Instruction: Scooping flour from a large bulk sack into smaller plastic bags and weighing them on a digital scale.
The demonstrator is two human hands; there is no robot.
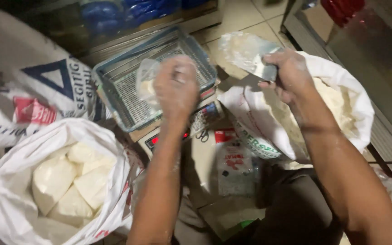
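My left hand (pixel 176 86), dusted white, grips the top of a small clear plastic bag (pixel 145 84) partly filled with white powder. The bag hangs inside a blue mesh basket (pixel 114 81) that rests on a digital scale (pixel 153 140). My right hand (pixel 286 75) holds the handle of a metal scoop (pixel 246 52) coated with white powder, raised above an open white sack of powder (pixel 336 104) at the right. The scoop is apart from the small bag.
A white sack (pixel 5 190) at the lower left holds several tied bags of white powder (pixel 75 181). Printed sacks lie at the far left. A flat packet and scissors (pixel 201 134) lie in front of the scale. Tiled floor and shelving stand behind.
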